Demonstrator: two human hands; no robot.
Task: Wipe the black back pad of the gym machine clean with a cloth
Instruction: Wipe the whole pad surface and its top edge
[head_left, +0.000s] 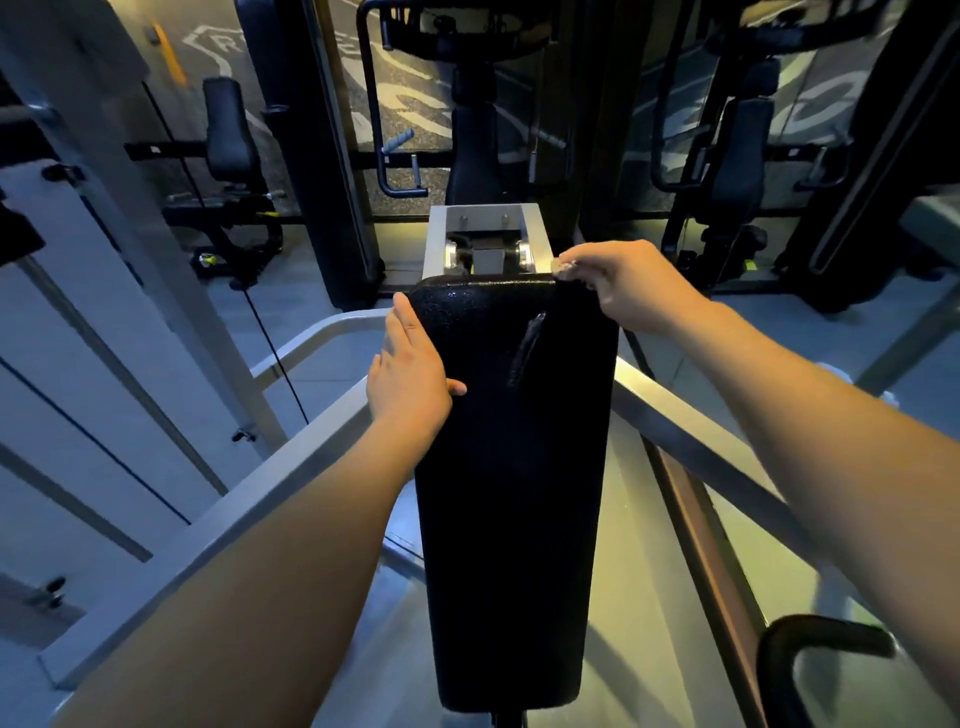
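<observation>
Back pad (498, 467) black, running lengthwise ahead. Left hand (410, 374) flat on pad's upper left edge, fingers straight, probably bracing it. Right hand (623, 286) pinches dark cloth (566, 322) at pad's top right corner, seemingly spreading it for wiping.

The back pad (511, 493) lies in the middle before me, my left hand (410, 374) on its left edge, my right hand (628, 283) at its far right corner, where the cloth (566, 332) lies over it. A bracket (485, 215) stands just behind its far end, with other machines (470, 135) beyond.
</observation>
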